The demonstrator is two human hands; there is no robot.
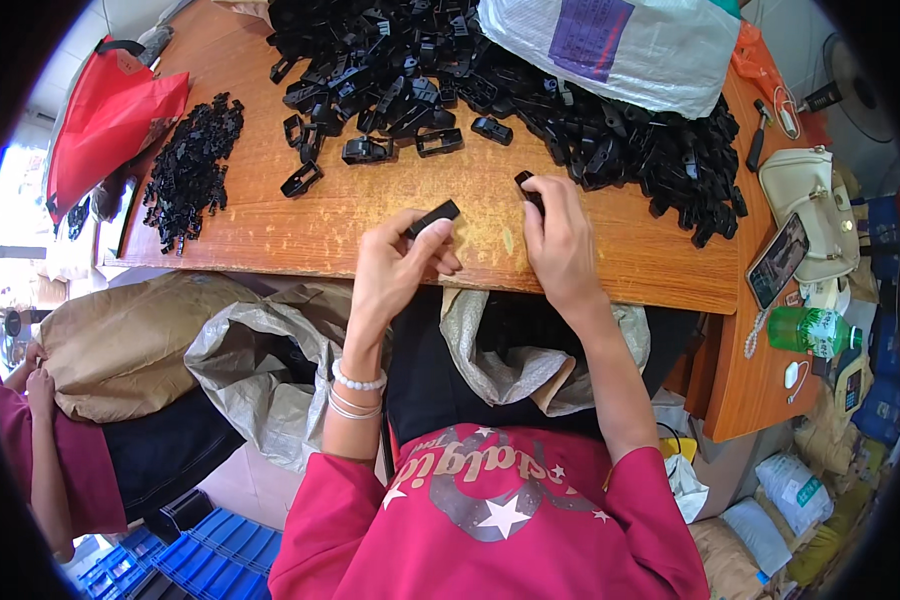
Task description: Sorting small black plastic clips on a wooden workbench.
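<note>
My left hand (pixel 398 258) is closed around a small black plastic part (pixel 434 218), pinched between thumb and fingers above the table's near edge. To its right, my right hand (pixel 560 240) grips another black plastic piece (pixel 530 190), mostly covered by the fingers. Beyond both hands lie a few loose black plastic housings (pixel 368 150), hollow and rectangular. They sit at the front of a big heap of similar black parts (pixel 390 60) on the wooden table (pixel 300 235). A separate pile of smaller black pieces (pixel 195 165) is on the left.
An open woven sack (pixel 470 350) with dark contents hangs at my lap; another sack (pixel 240 350) stands left. A white sack (pixel 620 60) lies over the heap. Phone (pixel 778 262), green bottle (pixel 815 332) and cream handbag (pixel 810 205) are at the right. Another person's arm (pixel 45 440) shows left.
</note>
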